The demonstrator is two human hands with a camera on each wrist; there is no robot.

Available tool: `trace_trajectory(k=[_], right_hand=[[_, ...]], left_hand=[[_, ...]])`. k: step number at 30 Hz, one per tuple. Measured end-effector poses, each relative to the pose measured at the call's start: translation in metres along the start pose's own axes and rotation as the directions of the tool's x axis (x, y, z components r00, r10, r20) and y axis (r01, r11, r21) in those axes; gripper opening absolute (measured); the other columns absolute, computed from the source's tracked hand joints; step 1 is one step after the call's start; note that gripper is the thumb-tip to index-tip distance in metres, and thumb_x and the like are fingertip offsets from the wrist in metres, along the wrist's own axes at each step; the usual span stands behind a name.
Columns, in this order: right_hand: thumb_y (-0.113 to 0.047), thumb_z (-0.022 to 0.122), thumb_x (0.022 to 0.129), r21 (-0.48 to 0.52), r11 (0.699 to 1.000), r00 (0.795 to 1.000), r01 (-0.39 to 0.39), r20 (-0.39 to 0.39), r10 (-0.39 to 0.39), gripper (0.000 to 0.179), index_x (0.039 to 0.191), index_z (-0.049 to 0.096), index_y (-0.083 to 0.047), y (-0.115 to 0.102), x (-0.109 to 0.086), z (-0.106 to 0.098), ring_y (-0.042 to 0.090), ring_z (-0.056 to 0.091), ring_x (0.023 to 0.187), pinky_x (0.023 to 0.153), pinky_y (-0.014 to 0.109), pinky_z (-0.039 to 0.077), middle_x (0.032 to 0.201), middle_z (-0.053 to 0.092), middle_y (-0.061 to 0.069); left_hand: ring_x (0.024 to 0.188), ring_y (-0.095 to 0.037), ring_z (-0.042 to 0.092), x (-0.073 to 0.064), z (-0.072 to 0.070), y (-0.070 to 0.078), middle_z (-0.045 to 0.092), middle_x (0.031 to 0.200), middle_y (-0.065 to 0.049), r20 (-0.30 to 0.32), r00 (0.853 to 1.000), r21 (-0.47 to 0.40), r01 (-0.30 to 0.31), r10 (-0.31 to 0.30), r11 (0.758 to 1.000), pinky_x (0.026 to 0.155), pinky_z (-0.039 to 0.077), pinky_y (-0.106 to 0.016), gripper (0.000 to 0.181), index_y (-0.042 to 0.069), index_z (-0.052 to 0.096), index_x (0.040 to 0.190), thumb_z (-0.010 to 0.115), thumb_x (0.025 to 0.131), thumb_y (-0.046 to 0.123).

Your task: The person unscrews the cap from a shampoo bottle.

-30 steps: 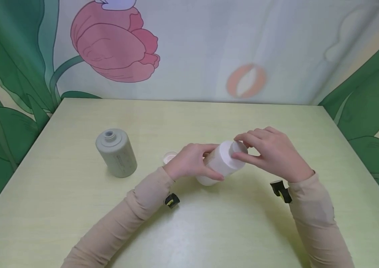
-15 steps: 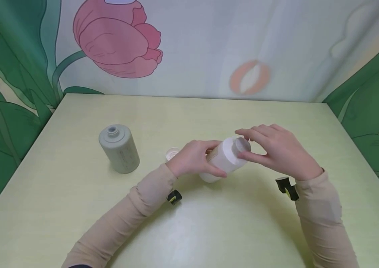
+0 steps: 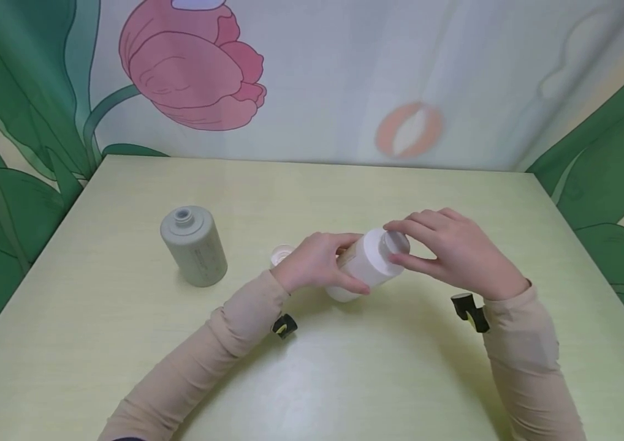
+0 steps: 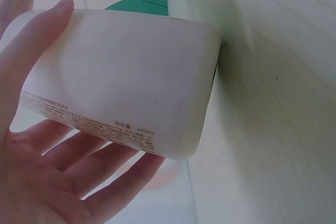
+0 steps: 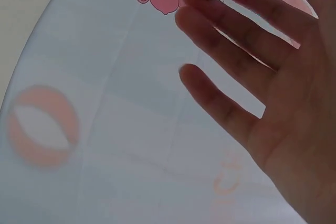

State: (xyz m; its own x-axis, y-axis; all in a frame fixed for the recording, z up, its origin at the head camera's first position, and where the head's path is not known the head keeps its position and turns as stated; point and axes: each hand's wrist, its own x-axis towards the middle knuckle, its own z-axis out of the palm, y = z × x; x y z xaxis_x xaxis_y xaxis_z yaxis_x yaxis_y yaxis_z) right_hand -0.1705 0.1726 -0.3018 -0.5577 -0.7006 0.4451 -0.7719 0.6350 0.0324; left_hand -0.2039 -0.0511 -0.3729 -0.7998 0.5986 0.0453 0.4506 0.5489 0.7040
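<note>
A white bottle (image 3: 364, 268) is held tilted near the middle of the pale green bench (image 3: 345, 380), its base resting on or just above the surface and its top leaning toward the right edge. The body of the bottle is grasped by the left hand (image 3: 317, 263), with the fingers curled behind it and the thumb laid along its near side; in the left wrist view the printed side of the bottle (image 4: 121, 77) is seen lying across the fingers (image 4: 79, 166). The cap (image 3: 395, 243) at the top of the bottle is pinched by the right hand (image 3: 455, 254) between fingertips and thumb. A small pale lid (image 3: 281, 253) is seen lying flat on the bench just behind the left hand. A grey bottle (image 3: 193, 246) without a cap is stood upright well apart, toward the left edge of the bench. Both forearms are covered by beige sleeves (image 3: 527, 361).
</note>
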Motion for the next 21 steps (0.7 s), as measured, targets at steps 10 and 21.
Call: trace_trajectory(k=[10, 21], right_hand=[[-0.037, 0.073, 0.069, -0.034, 0.996, 0.996, -0.086, -0.018, 0.085, 0.037, 0.096, 0.063, -0.015, -0.0034, 0.0010, 0.0005, 0.006, 0.057, 0.065, 0.066, 0.029, 0.042, 0.072, 0.063, -0.006], [-0.037, 0.070, 0.072, -0.014, 0.997, 0.997, -0.071, 0.028, 0.071, 0.041, 0.106, 0.061, -0.015, -0.0026, 0.0002, -0.0045, 0.007, 0.055, 0.069, 0.066, 0.028, 0.042, 0.079, 0.062, -0.006]], left_hand=[[0.090, -0.007, 0.057, -0.0006, 0.0013, -0.0009, 0.062, 0.103, 0.011, -0.012, 1.000, -0.003, -0.005, 0.005, 1.000, 0.078, 0.045, -0.025, 0.070, 0.031, 0.053, 0.119, 0.080, 0.056, 0.046], [0.089, -0.007, 0.057, -0.0013, 0.0021, 0.0019, 0.062, 0.103, 0.010, -0.025, 1.000, 0.021, -0.003, 0.004, 1.000, 0.077, 0.045, -0.025, 0.071, 0.030, 0.052, 0.120, 0.079, 0.056, 0.045]])
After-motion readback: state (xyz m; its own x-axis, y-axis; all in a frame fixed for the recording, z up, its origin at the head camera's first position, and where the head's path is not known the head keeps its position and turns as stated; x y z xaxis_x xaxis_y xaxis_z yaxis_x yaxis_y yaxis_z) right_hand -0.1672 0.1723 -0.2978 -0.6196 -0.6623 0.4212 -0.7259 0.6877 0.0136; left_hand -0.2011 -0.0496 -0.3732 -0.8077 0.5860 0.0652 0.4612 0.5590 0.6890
